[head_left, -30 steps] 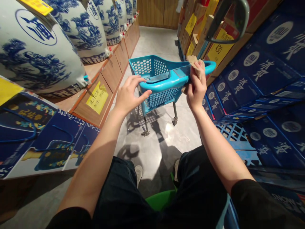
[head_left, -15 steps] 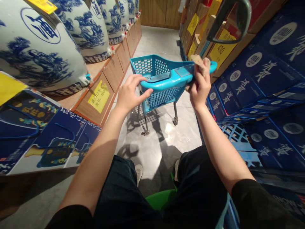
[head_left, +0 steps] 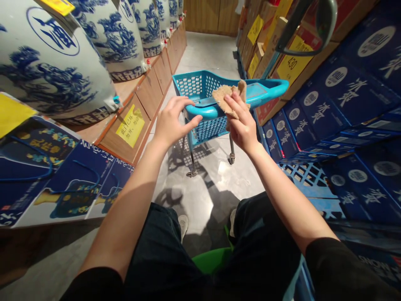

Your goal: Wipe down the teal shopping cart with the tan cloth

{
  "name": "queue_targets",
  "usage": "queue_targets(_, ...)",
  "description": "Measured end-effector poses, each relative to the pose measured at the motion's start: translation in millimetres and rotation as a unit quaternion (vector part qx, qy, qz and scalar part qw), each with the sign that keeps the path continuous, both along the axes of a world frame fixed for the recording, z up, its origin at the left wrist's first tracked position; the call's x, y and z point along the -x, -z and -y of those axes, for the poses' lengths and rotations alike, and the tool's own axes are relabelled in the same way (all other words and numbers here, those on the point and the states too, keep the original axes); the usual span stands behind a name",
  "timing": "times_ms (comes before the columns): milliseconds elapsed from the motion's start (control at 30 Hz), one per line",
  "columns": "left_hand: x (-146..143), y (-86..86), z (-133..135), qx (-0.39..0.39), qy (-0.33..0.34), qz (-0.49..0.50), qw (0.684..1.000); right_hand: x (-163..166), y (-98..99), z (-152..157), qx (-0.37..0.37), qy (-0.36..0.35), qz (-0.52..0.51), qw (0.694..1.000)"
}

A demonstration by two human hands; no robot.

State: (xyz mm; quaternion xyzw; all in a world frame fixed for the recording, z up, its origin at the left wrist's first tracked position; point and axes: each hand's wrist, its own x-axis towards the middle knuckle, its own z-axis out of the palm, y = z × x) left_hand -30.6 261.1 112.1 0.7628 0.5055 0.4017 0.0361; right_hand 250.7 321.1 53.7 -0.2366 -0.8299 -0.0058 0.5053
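A small blue plastic shopping cart (head_left: 203,133) stands in front of me, its handle (head_left: 275,87) towards me and its perforated basket beyond. My left hand (head_left: 173,121) grips the left end of the handle, fingers over the top and thumb on the near side. In my right hand (head_left: 242,125) is a tan cloth (head_left: 223,94), bunched under the fingers and pressed against the middle of the handle. The cloth covers part of the handle's flat top panel. Thin metal legs with casters (head_left: 231,158) hold the cart up on the floor.
Large blue-and-white jars (head_left: 53,79) line a wooden counter (head_left: 120,125) on the left, with gift boxes (head_left: 67,184) nearer me. Stacked blue cartons (head_left: 351,92) stand on the right. A dark looped handle (head_left: 300,52) juts in above. Something green (head_left: 213,260) is between my legs.
My right hand has slid left along the handle with the cloth, from near its right end to the middle. My left hand has stayed at the left end.
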Motion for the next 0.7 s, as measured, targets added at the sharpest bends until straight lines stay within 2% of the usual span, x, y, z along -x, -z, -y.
queue_targets(133, -2, -1.5, 1, 0.002, -0.011, 0.003, 1.0, 17, 9.5, 21, 0.048, 0.037, 0.005, 0.998)
queue_targets(267, 3, -3.2, 2, 0.008, -0.012, 0.0, 1.0, 32, 14.5, 37, 0.058, 0.005, 0.082, 0.995)
queue_targets(367, 6, -4.9, 2, 0.012, -0.004, 0.003, 1.0, 5, 1.9, 17, 0.045, 0.019, 0.06, 0.997)
queue_targets(467, 6, -5.9, 3, 0.015, 0.0, 0.004, 1.0, -44, -10.0, -20, 0.023, 0.074, -0.055, 0.995)
queue_targets(567, 5, -5.2, 3, 0.011, -0.001, 0.005, 1.0, -84, -9.4, -48, 0.01, 0.13, -0.161, 0.978)
queue_targets(633, 4, -4.4, 2, 0.008, -0.005, 0.005, 1.0, -91, -2.7, -52, -0.002, 0.164, -0.214, 0.963)
queue_targets(700, 5, -3.7, 2, 0.006, -0.003, 0.003, 1.0, -78, 5.3, -42, -0.009, 0.176, -0.218, 0.96)
